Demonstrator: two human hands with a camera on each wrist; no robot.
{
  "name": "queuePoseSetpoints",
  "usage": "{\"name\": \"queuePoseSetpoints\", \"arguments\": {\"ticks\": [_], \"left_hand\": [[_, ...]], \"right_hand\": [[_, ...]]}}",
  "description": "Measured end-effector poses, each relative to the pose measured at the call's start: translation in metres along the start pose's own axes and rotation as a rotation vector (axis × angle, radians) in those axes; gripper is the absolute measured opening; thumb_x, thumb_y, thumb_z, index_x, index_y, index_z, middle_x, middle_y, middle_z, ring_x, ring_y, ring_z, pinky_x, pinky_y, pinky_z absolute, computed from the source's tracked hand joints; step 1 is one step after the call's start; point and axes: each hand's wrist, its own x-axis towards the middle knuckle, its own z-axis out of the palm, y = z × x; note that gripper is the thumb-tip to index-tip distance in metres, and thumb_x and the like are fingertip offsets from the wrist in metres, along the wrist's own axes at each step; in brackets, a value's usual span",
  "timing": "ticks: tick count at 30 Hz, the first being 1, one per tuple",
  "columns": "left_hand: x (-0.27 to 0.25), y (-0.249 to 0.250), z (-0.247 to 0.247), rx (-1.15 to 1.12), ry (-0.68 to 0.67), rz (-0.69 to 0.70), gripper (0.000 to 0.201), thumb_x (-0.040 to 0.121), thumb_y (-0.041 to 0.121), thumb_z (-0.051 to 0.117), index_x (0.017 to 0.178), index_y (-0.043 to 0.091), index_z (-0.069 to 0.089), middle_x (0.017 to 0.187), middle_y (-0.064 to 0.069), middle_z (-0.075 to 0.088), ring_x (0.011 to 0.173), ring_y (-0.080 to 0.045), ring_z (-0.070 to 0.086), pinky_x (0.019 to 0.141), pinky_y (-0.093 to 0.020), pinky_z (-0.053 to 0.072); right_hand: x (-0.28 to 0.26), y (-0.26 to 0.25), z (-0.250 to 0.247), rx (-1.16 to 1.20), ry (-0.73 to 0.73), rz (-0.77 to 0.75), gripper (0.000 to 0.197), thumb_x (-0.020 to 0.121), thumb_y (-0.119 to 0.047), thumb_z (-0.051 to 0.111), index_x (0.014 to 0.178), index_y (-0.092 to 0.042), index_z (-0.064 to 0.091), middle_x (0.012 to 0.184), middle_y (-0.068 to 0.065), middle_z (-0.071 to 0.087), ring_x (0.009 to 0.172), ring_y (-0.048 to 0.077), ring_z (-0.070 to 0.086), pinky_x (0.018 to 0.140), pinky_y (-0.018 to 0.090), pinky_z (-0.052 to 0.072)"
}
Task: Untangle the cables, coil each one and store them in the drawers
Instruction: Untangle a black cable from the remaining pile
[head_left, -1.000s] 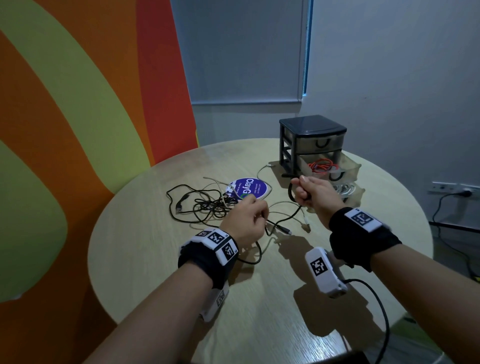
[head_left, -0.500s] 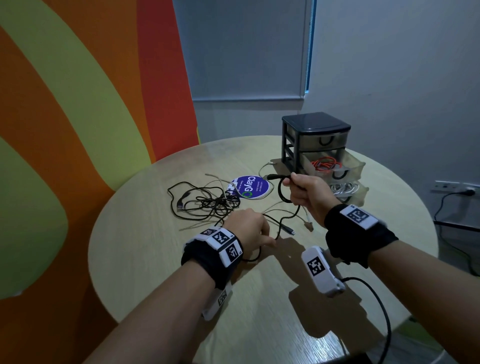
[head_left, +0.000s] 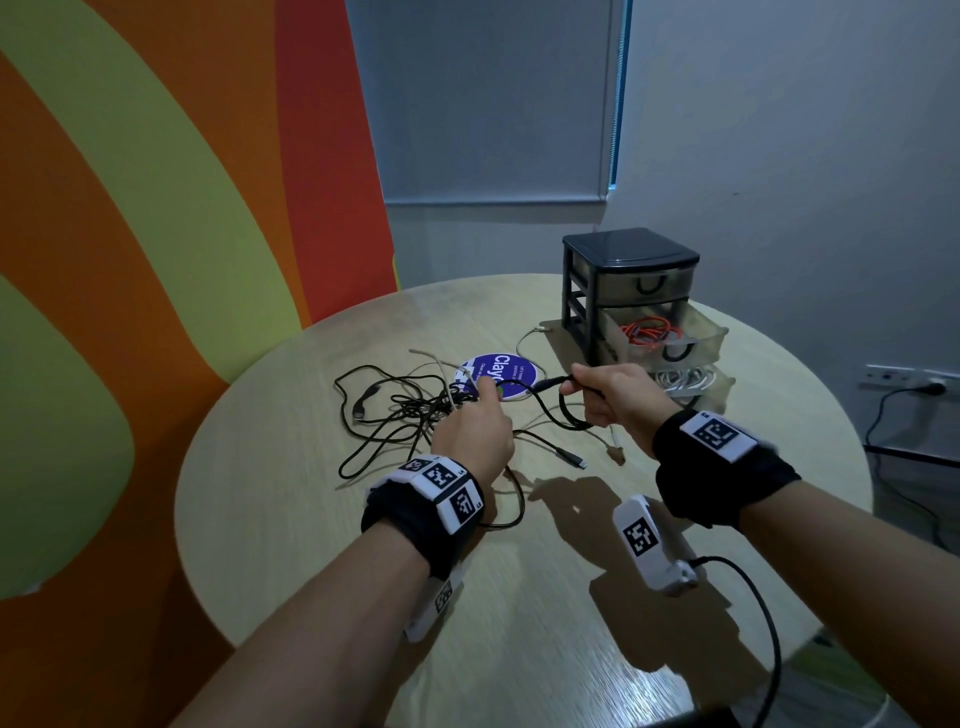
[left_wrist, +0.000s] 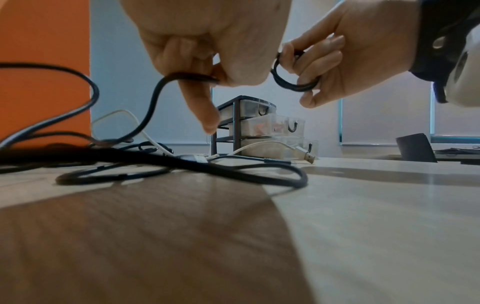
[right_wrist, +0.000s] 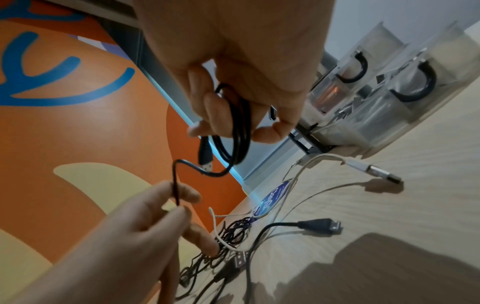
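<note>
My right hand (head_left: 597, 389) holds a small coil of black cable (right_wrist: 237, 127) above the table, with its USB plug (right_wrist: 205, 154) hanging below the fingers. The same black cable (head_left: 540, 402) runs left to my left hand (head_left: 480, 415), which pinches it between thumb and fingers (right_wrist: 176, 207). A tangle of black and white cables (head_left: 415, 405) lies on the round wooden table (head_left: 311, 519) just beyond the left hand. The black drawer unit (head_left: 631, 291) stands at the back right; its middle drawer (head_left: 670, 338) is pulled out with a red cable inside, and the lower drawer (head_left: 685, 382) holds white cable.
A round blue sticker disc (head_left: 498, 371) lies between the tangle and the drawers. A loose black plug (head_left: 571, 460) and a white USB plug (right_wrist: 376, 170) lie on the table in front of the drawers. An orange and green wall (head_left: 156, 208) stands to the left.
My left hand has moved forward along the black cable toward the tangle. The right hand stayed raised near the drawers, still gripping the coil.
</note>
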Motion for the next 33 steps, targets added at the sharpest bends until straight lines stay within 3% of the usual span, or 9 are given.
{"name": "queuePoseSetpoints", "arguments": {"ticks": [3, 6, 8, 11, 14, 18, 24, 28, 33], "left_hand": [[-0.003, -0.002, -0.003, -0.117, 0.059, 0.075, 0.017, 0.095, 0.017, 0.037, 0.11, 0.011, 0.041, 0.084, -0.009, 0.061, 0.077, -0.03, 0.059, 0.065, -0.033, 0.042], [-0.006, -0.003, 0.001, -0.25, 0.085, 0.25, 0.01, 0.094, 0.021, 0.039, 0.098, 0.014, 0.046, 0.067, 0.001, 0.051, 0.061, -0.021, 0.05, 0.057, -0.029, 0.036], [-0.007, -0.004, 0.004, -0.277, 0.101, 0.333, 0.018, 0.091, 0.036, 0.043, 0.093, 0.019, 0.048, 0.06, 0.008, 0.045, 0.055, -0.015, 0.046, 0.053, -0.028, 0.033], [-0.007, -0.008, 0.008, -0.293, 0.06, 0.374, 0.04, 0.082, 0.062, 0.036, 0.088, 0.026, 0.052, 0.065, 0.01, 0.049, 0.06, -0.005, 0.046, 0.054, -0.026, 0.033], [-0.005, -0.01, 0.011, -0.334, -0.031, 0.387, 0.047, 0.08, 0.072, 0.033, 0.071, 0.029, 0.049, 0.072, 0.011, 0.051, 0.067, -0.006, 0.048, 0.059, -0.028, 0.036], [0.0, -0.008, 0.014, -0.302, -0.157, 0.325, 0.05, 0.093, 0.054, 0.04, 0.06, 0.017, 0.045, 0.068, -0.001, 0.044, 0.064, -0.014, 0.042, 0.063, -0.03, 0.032], [0.006, -0.008, 0.021, -0.092, -0.183, 0.163, 0.039, 0.094, 0.044, 0.047, 0.086, 0.009, 0.062, 0.081, -0.008, 0.062, 0.079, -0.025, 0.057, 0.068, -0.033, 0.044], [0.009, -0.008, 0.023, -0.127, -0.118, 0.121, 0.034, 0.099, 0.028, 0.038, 0.1, 0.001, 0.058, 0.096, -0.019, 0.064, 0.092, -0.034, 0.059, 0.072, -0.036, 0.043], [0.006, -0.004, 0.015, -0.082, -0.08, 0.18, 0.032, 0.102, 0.015, 0.028, 0.107, -0.005, 0.052, 0.108, -0.022, 0.058, 0.099, -0.036, 0.057, 0.081, -0.04, 0.041]], "right_hand": [[0.0, 0.001, 0.0, -0.047, -0.014, 0.068, 0.036, 0.101, -0.015, 0.037, 0.071, -0.003, 0.054, 0.038, -0.005, 0.025, 0.032, 0.006, 0.022, 0.037, 0.015, 0.02], [0.0, 0.0, 0.002, -0.086, -0.006, 0.105, 0.037, 0.102, -0.014, 0.033, 0.069, -0.006, 0.047, 0.043, -0.002, 0.027, 0.029, 0.004, 0.024, 0.035, 0.013, 0.02], [0.001, 0.001, 0.001, -0.144, 0.004, 0.124, 0.036, 0.102, -0.014, 0.033, 0.069, -0.007, 0.046, 0.051, 0.001, 0.027, 0.032, 0.005, 0.027, 0.036, 0.014, 0.021], [0.006, 0.006, -0.004, -0.316, 0.028, 0.12, 0.037, 0.102, -0.018, 0.035, 0.069, -0.008, 0.049, 0.052, 0.004, 0.033, 0.045, 0.014, 0.031, 0.044, 0.021, 0.025], [0.01, 0.01, -0.012, -0.467, 0.076, 0.123, 0.036, 0.099, -0.022, 0.04, 0.067, -0.011, 0.053, 0.051, 0.002, 0.038, 0.047, 0.015, 0.035, 0.05, 0.025, 0.028], [0.01, 0.01, -0.016, -0.49, 0.101, 0.134, 0.035, 0.095, -0.02, 0.045, 0.062, -0.012, 0.052, 0.051, 0.003, 0.038, 0.047, 0.015, 0.033, 0.051, 0.027, 0.027], [0.0, 0.007, 0.004, -0.523, -0.031, 0.081, 0.032, 0.092, -0.019, 0.046, 0.061, -0.012, 0.045, 0.05, 0.003, 0.036, 0.043, 0.014, 0.031, 0.046, 0.024, 0.028], [0.003, 0.016, 0.025, -0.588, -0.049, 0.061, 0.039, 0.094, -0.02, 0.042, 0.056, -0.013, 0.048, 0.042, -0.003, 0.045, 0.043, 0.015, 0.04, 0.051, 0.026, 0.037], [0.005, 0.027, 0.043, -0.612, -0.081, 0.101, 0.037, 0.098, -0.018, 0.034, 0.066, -0.011, 0.05, 0.054, 0.001, 0.051, 0.049, 0.014, 0.045, 0.051, 0.026, 0.036]]}}
